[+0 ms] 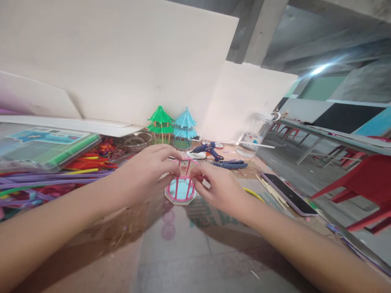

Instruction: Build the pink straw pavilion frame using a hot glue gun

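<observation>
The pink pavilion frame [181, 188], at frame centre on the bench [189, 252], has base and posts but no roof, unlike the finished green pavilion [159, 124] and blue pavilion [185, 127] behind; left hand [146, 173] and right hand [218, 189] both pinch its posts.

- The pink frame model [181, 188] between the left hand [146, 171] and right hand [218, 189] looks like thin, smooth plastic straws on a matt pale-blue base.
- Tabletop [171, 252]: matt brown cardboard, dull, with printed marks.
- At 9 o'clock, a heap of straws [55, 175], glossy plastic, under a clear shiny plastic box [45, 148].
- At 12 o'clock, green pavilion [159, 124] and blue pavilion [185, 127]: ribbed, smooth plastic straws.
- At 3 o'clock, a phone [288, 194] with a glossy dark screen.
- White boards [122, 61] behind: matt, smooth.
</observation>
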The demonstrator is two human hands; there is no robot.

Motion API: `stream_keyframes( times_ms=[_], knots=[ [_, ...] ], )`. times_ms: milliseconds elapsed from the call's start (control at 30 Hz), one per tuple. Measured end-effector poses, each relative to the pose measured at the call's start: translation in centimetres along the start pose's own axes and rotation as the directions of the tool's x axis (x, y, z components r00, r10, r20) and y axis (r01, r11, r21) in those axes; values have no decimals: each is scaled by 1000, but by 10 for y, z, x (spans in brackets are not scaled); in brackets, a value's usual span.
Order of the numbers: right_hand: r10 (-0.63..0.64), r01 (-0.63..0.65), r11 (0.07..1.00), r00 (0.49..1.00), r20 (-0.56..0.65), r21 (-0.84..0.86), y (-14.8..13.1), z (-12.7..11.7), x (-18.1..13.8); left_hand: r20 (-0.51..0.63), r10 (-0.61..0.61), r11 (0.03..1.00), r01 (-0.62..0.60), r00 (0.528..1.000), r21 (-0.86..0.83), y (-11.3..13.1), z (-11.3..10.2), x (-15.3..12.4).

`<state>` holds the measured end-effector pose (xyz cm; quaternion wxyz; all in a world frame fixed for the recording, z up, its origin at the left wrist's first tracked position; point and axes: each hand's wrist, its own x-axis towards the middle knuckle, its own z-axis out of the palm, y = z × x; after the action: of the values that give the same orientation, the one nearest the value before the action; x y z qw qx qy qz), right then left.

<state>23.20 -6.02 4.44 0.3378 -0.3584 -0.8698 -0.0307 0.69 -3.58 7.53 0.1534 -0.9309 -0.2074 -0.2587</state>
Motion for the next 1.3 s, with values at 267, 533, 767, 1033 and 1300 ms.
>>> stream_keyframes(
  times_ms=[267, 533, 767, 1033, 1300],
  knots=[
    [-11, 11, 998, 1000, 6, -61, -1, 0, 0, 7, -12, 1000, 12, 1000, -2, 0, 0, 0],
    [-49, 40, 994, 995, -88, -100, -2, 1, 0, -20, -61, 998, 60, 998, -30, 7, -5, 0],
    [-97, 88, 995, 972, -216, -49, -6, -3, 3, -61, -169, 948, 145, 984, -285, 35, -8, 1],
    [-148, 133, 989, 939, -312, -68, -4, -4, 5, -95, -234, 927, 192, 968, -323, 41, -8, 0],
    [-194, 190, 981, 906, -377, -47, -4, -6, 3, -103, -311, 826, 215, 945, -521, 48, -9, -1]
  ],
)
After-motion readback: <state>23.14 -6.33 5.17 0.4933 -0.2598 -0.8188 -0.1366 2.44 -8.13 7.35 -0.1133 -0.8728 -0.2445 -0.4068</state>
